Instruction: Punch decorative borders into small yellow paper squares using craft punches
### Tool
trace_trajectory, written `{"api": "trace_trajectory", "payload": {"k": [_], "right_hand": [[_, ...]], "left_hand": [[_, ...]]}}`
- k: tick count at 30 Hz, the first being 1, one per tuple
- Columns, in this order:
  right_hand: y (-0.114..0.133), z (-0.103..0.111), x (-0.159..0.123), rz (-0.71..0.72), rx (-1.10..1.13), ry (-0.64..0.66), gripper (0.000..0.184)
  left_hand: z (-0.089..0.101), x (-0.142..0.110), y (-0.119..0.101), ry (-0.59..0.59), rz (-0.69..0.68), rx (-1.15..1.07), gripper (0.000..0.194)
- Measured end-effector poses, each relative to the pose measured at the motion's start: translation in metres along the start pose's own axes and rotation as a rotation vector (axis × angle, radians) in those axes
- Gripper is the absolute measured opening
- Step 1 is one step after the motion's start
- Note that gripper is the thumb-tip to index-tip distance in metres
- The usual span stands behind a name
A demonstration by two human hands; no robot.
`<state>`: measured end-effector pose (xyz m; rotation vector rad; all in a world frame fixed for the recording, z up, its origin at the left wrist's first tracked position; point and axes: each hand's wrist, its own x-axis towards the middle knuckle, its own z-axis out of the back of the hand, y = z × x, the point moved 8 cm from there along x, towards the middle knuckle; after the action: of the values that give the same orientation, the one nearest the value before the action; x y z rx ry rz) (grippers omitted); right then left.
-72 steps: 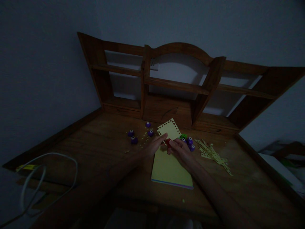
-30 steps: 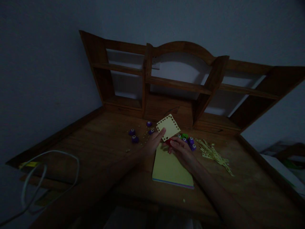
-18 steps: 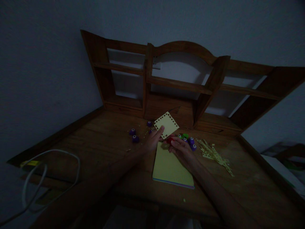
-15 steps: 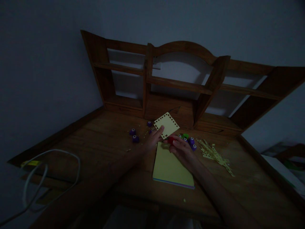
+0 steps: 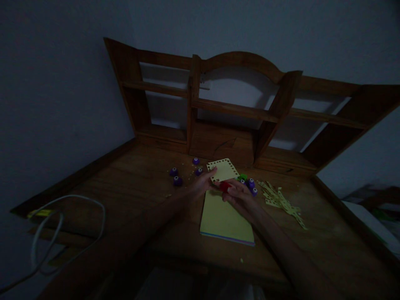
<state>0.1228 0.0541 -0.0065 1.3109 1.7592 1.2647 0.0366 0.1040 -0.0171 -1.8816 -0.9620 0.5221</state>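
Note:
A pale yellow square of paper (image 5: pixel 225 170) with small shapes punched along its edges is pinched in my left hand (image 5: pixel 203 181), thumb on top. My right hand (image 5: pixel 241 196) is closed around a red craft punch (image 5: pixel 225 187) at the paper's near edge. Whether the paper sits inside the punch's slot I cannot tell. Below both hands lies a stack of yellow paper (image 5: pixel 226 218), with blue and purple sheets showing at its lower edge. Purple punches (image 5: pixel 177 181) stand to the left, and others (image 5: pixel 251 183) are by a green punch (image 5: pixel 243 178) behind my right hand.
Punched yellow paper strips (image 5: pixel 281 202) lie heaped on the right of the wooden desk (image 5: pixel 140 179). A wooden shelf unit (image 5: pixel 233 108) stands along the back. A white cable (image 5: pixel 101 208) loops at the left edge. Tiny paper bits are scattered near the purple punches.
The yellow square has turned and tilted lower, its far corner moving down and to the right. My right hand keeps the red punch at its near edge.

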Motion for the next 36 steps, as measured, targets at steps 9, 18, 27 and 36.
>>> {"api": "trace_trajectory", "payload": {"k": [9, 18, 27, 36], "right_hand": [[0.004, 0.010, 0.002, 0.068, -0.044, -0.053, 0.023], [0.010, 0.013, 0.005, 0.116, -0.112, -0.122, 0.025], [0.019, 0.022, 0.002, 0.196, -0.407, -0.269, 0.027], [0.010, 0.018, 0.004, 0.111, -0.280, -0.265, 0.032]], "left_hand": [[0.011, -0.007, -0.016, -0.106, -0.084, 0.168, 0.034], [0.012, -0.005, -0.017, -0.158, -0.160, 0.139, 0.035], [0.014, -0.007, -0.022, -0.218, -0.178, 0.130, 0.038], [0.021, -0.005, -0.025, -0.245, -0.195, 0.213, 0.036]]}}
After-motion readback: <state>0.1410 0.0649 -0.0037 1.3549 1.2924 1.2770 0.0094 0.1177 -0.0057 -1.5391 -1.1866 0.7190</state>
